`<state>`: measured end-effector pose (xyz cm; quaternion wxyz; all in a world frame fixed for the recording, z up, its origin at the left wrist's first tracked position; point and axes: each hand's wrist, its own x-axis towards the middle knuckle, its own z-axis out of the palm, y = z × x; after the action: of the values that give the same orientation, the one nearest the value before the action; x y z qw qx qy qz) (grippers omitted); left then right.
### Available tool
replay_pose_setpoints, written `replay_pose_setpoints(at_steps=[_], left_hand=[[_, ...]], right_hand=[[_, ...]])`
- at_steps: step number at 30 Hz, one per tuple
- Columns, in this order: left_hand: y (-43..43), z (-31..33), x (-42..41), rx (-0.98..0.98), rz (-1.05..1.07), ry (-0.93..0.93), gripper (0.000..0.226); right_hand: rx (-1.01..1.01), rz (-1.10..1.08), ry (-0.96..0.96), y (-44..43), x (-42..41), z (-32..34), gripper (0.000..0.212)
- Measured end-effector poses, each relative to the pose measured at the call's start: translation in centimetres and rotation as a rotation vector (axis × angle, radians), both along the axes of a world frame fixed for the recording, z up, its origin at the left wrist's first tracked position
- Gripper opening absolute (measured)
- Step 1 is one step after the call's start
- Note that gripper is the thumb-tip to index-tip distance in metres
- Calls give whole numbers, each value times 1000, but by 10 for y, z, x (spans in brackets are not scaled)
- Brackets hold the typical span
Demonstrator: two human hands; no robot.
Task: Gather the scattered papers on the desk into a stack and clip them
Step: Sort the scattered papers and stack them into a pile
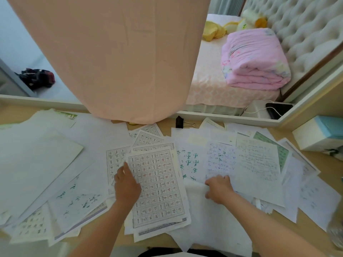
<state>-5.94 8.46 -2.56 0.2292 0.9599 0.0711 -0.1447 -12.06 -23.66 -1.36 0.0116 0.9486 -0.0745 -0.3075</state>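
Note:
Many loose papers cover the wooden desk [313, 164]. A rough stack of grid sheets with characters [157, 186] lies in the middle. My left hand [126, 184] rests flat on the stack's left edge, fingers together. My right hand [219, 188] pinches the near edge of a handwritten sheet [220, 160] to the right of the stack, above a blank white sheet [207, 219]. More written sheets [258, 164] fan out to the right, and large blank sheets [33, 164] lie to the left. A black binder clip [179, 122] stands at the desk's far edge.
A pink cloth [118, 58] hangs over the mirror behind the desk, its hem touching the far papers. A white and blue box [321, 132] sits at the right. A clear bottle [336, 230] shows at the near right edge. The mirror reflects a bed and a pink quilt.

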Motion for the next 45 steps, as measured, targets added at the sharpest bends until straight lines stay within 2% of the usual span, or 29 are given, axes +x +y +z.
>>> replay_pose_setpoints(at_steps=[2, 5, 7, 9, 10, 13, 15, 17, 18, 19, 21, 24, 27, 29, 32, 35, 40, 41, 43, 44, 45], left_hand=[[-10, 0, -1, 74, -185, -35, 76], [-31, 3, -5, -37, -347, 167, 59], [-45, 5, -8, 18, -392, 275, 63], [-59, 11, -10, 64, -372, 264, 69], [-66, 15, -11, 28, -336, 239, 71], [-86, 38, -7, -262, -170, 180, 79], [-95, 60, -6, -559, -46, 190, 86], [-101, 79, -5, -903, 49, 233, 67], [-102, 85, -4, -1006, 84, 257, 55], [-101, 90, -2, -1054, 127, 274, 46], [-95, 92, 1, -1013, 232, 266, 33], [-80, 80, -3, -757, 357, 175, 27], [-59, 66, -16, -531, 369, 104, 30], [-38, 52, -18, -330, 336, 104, 32], [-5, 32, -8, -112, 325, 90, 29], [18, 15, 9, 40, 306, 157, 47], [32, 0, 37, -81, 295, 198, 85], [35, -4, 43, -107, 292, 183, 87], [40, -10, 51, -165, 270, 165, 84], [44, -14, 55, -203, 260, 164, 80], [47, -16, 59, -253, 261, 179, 76]], right_hand=[[97, -115, -121, -12, 5, 7, 17], [210, -342, -349, -29, 19, 31, 8], [254, -405, -477, -37, 30, 51, 8], [479, -478, -556, -37, 40, 73, 11], [615, -509, -579, -36, 45, 84, 8], [901, -543, -640, -30, 55, 115, 3], [1089, -640, -655, -26, 60, 133, 3], [1256, -768, -630, -22, 63, 140, 10], [1283, -804, -603, -19, 64, 139, 12], [1266, -816, -568, -16, 65, 136, 13], [1189, -810, -485, -7, 65, 120, 15], [1114, -785, -287, 12, 60, 84, 32], [1006, -773, -127, 27, 51, 41, 48], [839, -816, -120, 34, 49, 18, 54], [646, -1019, -178, 42, 51, 5, 58], [589, -1154, -238, 51, 56, 0, 62], [660, -1338, -260, 72, 70, -10, 57], [667, -1354, -260, 77, 73, -10, 49], [639, -1287, -295, 87, 77, -14, 14], [632, -1224, -339, 93, 79, -15, 9], [626, -1149, -378, 98, 81, -19, 23]])
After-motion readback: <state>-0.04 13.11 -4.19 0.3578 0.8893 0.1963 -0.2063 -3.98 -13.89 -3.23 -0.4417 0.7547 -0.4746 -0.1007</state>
